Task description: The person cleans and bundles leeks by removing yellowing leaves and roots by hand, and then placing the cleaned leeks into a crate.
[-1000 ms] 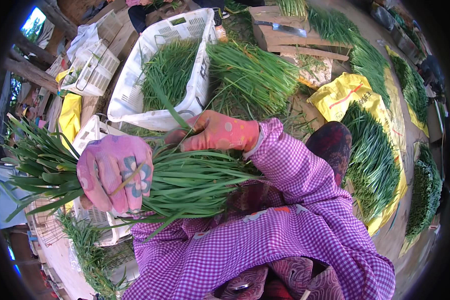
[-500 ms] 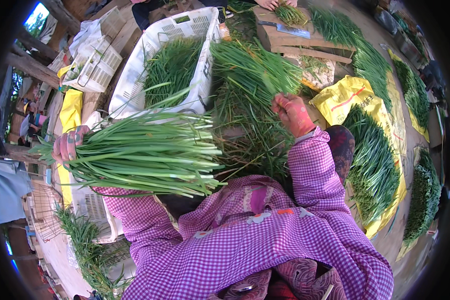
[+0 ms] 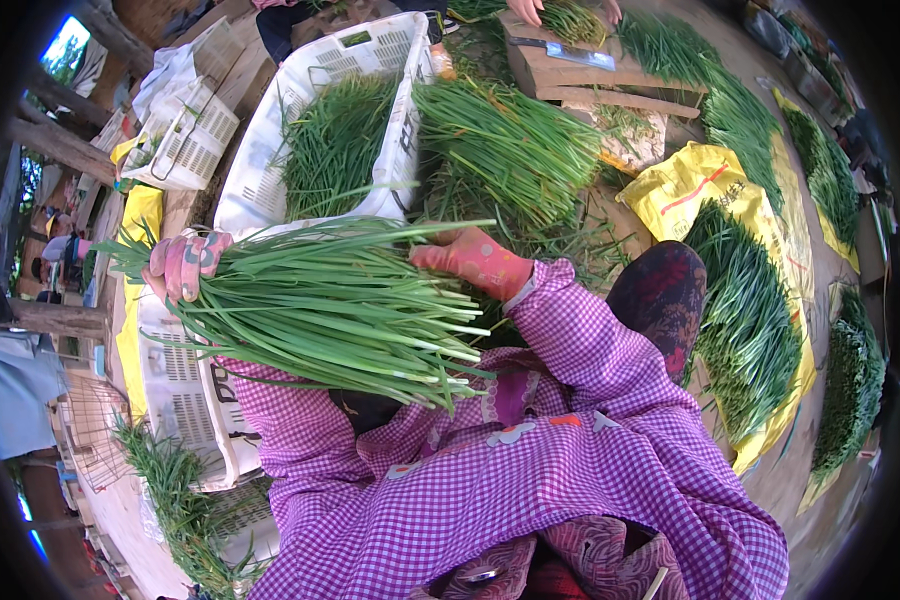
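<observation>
A large bunch of garlic chives [image 3: 340, 310] lies across in front of me, pale stalk ends to the right. My left hand [image 3: 187, 266], in a patterned glove, is closed round its leafy end. My right hand [image 3: 478, 262], in an orange-pink glove, is at the bunch's upper right edge. Its fingers are pinched together against the stalks; what is between them is hidden. Beyond that hand lies a pile of chives [image 3: 510, 145]. A white plastic crate [image 3: 255, 165] holding more chives stands at the far left of the pile.
A knife [image 3: 580, 55] lies on a low wooden stand [image 3: 545, 78], with another person's hands [image 3: 528, 10] behind it. Chives [image 3: 745, 320] rest on yellow sacking [image 3: 695, 180] at right. More crates [image 3: 185, 400] and a wire basket [image 3: 95, 430] stand at left.
My right hand has moved left and nearer, from the chive pile to the bunch. My left hand and the bunch have shifted a little right. The other person's hands have moved apart.
</observation>
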Demonstrator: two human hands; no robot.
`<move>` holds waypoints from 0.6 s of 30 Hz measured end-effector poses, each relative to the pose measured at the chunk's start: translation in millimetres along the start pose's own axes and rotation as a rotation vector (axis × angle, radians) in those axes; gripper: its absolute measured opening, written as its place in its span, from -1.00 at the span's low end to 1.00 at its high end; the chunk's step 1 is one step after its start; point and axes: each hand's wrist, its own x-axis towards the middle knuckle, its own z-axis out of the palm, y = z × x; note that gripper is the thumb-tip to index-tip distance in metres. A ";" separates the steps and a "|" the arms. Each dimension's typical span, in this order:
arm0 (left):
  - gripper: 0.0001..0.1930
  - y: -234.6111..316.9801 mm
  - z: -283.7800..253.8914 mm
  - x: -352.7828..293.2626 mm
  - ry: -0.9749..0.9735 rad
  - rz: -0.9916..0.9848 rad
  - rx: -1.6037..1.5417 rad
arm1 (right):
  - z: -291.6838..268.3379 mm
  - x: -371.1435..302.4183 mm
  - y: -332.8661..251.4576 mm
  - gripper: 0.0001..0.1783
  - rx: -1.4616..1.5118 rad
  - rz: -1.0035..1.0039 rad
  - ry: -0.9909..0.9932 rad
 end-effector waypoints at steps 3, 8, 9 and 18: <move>-0.71 -20.4 23.8 4.3 0.237 0.008 0.001 | -3.3 -5.3 12.5 -0.61 -0.056 -0.036 0.240; -0.67 -27.5 29.1 4.0 0.385 0.003 0.106 | -22.3 -6.3 20.6 -0.67 -0.893 -0.374 0.332; -0.72 -27.5 22.4 3.9 0.324 -0.023 0.033 | -24.5 -10.5 18.8 -0.65 -0.884 -0.290 0.346; -0.83 -13.9 -5.5 -6.0 0.181 0.063 -0.030 | -74.8 -4.2 56.3 -0.64 -0.337 -0.092 0.395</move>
